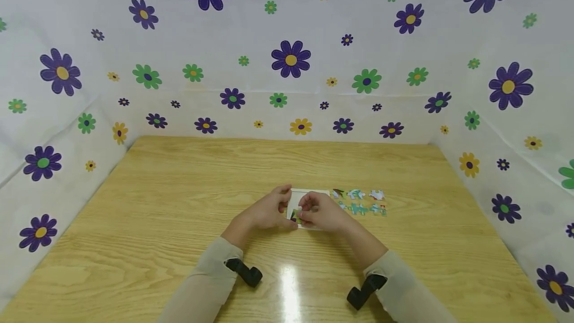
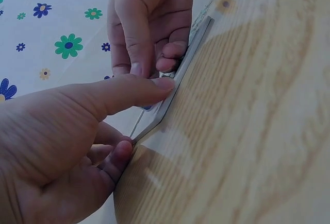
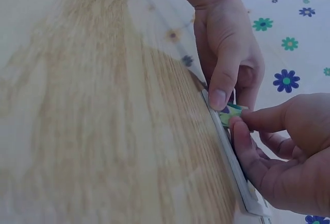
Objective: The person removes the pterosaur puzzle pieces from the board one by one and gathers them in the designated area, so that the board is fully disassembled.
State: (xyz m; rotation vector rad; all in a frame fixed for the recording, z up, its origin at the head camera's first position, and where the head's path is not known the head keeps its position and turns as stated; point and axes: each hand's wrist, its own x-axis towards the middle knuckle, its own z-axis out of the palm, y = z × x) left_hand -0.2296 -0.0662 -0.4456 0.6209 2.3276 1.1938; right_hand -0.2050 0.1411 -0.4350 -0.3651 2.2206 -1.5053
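Note:
A white puzzle tray (image 1: 310, 190) lies flat on the wooden table between both hands. My left hand (image 1: 269, 210) holds the tray from its left side, the thumb along the near edge and the fingers by the far left corner. With thumb and forefinger, my right hand (image 1: 324, 212) pinches a green puzzle piece (image 3: 233, 113) at the tray's near left corner. The left thumb (image 3: 219, 98) is right beside that piece. Dark marks show on the piece's printed face. In the left wrist view, my right hand (image 2: 152, 26) largely hides the tray's inside.
Several loose puzzle pieces (image 1: 358, 209) lie in two rows just right of the tray, printed in blue, green and red. The wooden table (image 1: 188, 178) spreads out around them. A white cloth with flowers (image 1: 251, 34) hangs behind and at both sides.

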